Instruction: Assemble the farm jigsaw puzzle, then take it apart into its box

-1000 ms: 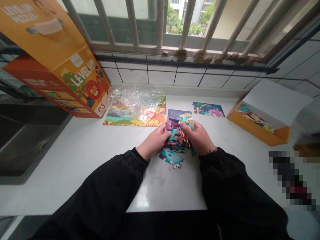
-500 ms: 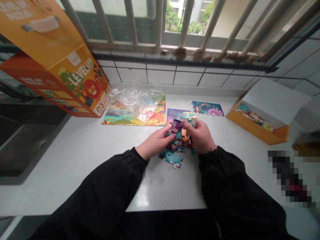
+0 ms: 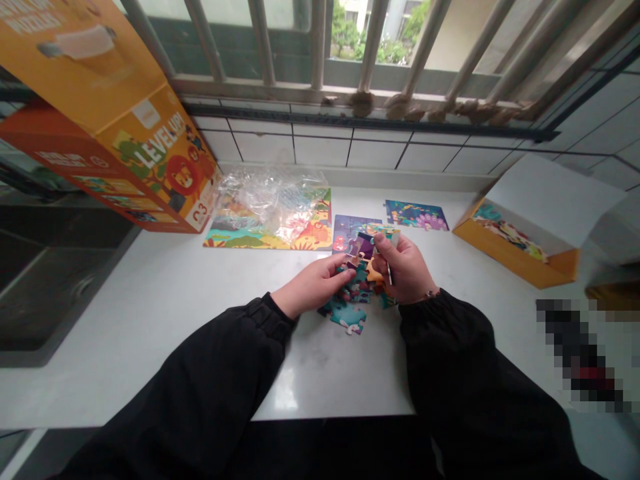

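My left hand (image 3: 323,283) is closed with a puzzle piece (image 3: 356,260) pinched between thumb and fingers. In my right hand (image 3: 404,267) are several puzzle pieces (image 3: 376,267), purple, orange and teal, held as a loose stack; the thumb presses on top. Beneath both hands lie more loose pieces, among them a teal one (image 3: 347,317) nearest me. Just beyond the hands is a joined purple puzzle section (image 3: 345,230), partly covered by the held pieces. Farther right, another joined blue section (image 3: 417,215) with a purple shape lies flat on the counter.
An orange puzzle box (image 3: 170,160) stands open at the left, beside a dark sink (image 3: 30,333). Crumpled clear plastic (image 3: 273,193) rests on a colourful picture board (image 3: 250,240). At the right is an open yellow box (image 3: 515,257) with pieces inside. Window bars rise behind the tiled wall.
My right hand has moved slightly right with its stack, widening the gap from my left hand. A piece now shows more clearly in my left fingers.
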The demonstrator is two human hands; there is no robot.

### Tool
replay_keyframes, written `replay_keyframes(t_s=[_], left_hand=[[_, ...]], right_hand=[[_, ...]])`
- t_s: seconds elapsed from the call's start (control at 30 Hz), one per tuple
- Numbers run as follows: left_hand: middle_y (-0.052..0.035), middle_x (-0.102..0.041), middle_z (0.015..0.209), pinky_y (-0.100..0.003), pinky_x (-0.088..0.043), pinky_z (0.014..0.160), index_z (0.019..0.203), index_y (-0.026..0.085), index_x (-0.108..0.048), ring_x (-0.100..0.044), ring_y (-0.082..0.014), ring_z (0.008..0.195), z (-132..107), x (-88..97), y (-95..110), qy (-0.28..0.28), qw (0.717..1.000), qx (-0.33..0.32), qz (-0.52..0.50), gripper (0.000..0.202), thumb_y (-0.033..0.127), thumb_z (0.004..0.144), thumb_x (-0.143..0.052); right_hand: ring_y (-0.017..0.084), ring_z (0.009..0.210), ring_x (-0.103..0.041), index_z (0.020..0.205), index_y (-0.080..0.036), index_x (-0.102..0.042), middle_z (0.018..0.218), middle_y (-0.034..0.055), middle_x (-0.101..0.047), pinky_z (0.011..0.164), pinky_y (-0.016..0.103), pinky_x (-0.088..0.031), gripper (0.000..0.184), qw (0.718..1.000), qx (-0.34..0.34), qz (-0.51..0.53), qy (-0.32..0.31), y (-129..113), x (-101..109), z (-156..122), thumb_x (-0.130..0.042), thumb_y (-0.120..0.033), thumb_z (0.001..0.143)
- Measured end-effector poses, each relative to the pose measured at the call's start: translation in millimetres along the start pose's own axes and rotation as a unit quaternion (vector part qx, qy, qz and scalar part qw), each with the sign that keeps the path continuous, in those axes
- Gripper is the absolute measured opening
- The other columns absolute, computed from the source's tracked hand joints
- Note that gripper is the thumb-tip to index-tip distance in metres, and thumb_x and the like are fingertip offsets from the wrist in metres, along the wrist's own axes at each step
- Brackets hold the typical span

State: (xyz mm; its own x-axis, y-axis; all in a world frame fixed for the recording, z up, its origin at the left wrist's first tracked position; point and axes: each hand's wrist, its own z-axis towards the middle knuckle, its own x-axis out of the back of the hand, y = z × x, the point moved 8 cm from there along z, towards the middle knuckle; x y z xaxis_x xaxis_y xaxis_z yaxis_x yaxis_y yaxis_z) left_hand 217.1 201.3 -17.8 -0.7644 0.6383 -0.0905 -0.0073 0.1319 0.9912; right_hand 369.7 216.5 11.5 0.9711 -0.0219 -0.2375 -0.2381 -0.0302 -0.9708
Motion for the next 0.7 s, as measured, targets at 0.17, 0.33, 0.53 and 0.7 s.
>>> replay_keyframes(t_s=[0.17,0.33,0.53,0.7], left_hand=[[-0.0088,-0.078,0.108,-0.028,-0.065,0.07,0.12,0.018,-0.073,-0.075,-0.0187,0.085,1,-1.2,-3,0.009,0.998,0.028,-0.059,0.044,0.055,0.097,-0.079],[-0.0123,-0.082,0.104,-0.03,-0.067,0.067,0.126,0.016,-0.071,-0.077,-0.019,0.075,2,15.6,-11,0.122,0.975,0.05,-0.177,0.058,0.069,0.103,-0.064],[-0.0156,-0.082,0.112,-0.03,-0.069,0.072,0.131,0.014,-0.07,-0.079,-0.0189,0.078,3,21.6,-8,0.125,0.978,0.016,-0.165,0.079,0.085,0.097,-0.06],[-0.0107,-0.081,0.113,-0.028,-0.068,0.072,0.129,0.017,-0.07,-0.078,-0.0166,0.078,3,18.7,-7,0.11,0.984,0.014,-0.139,0.062,0.071,0.097,-0.073]], right_hand=[[0.011,0.046,-0.033,0.079,-0.028,-0.049,0.052,-0.0099,-0.04,0.046,0.027,-0.031,0.057,0.998,0.058,-0.012,0.004,-8,9,-1,-0.083,-0.073,0.088],[0.016,0.051,-0.051,0.082,-0.027,-0.059,0.062,-0.003,-0.06,0.049,0.029,-0.039,0.052,0.986,0.033,-0.16,-0.037,2,3,-2,-0.08,-0.074,0.09],[0.023,0.075,-0.067,0.093,-0.024,-0.074,0.084,0.0058,-0.076,0.064,0.032,-0.05,0.05,0.926,0.104,-0.356,-0.074,-2,-9,2,-0.076,-0.074,0.092],[0.021,0.068,-0.065,0.097,-0.025,-0.071,0.083,0.0035,-0.075,0.058,0.031,-0.047,0.042,0.931,0.087,-0.347,-0.068,-1,-7,3,-0.079,-0.066,0.093]])
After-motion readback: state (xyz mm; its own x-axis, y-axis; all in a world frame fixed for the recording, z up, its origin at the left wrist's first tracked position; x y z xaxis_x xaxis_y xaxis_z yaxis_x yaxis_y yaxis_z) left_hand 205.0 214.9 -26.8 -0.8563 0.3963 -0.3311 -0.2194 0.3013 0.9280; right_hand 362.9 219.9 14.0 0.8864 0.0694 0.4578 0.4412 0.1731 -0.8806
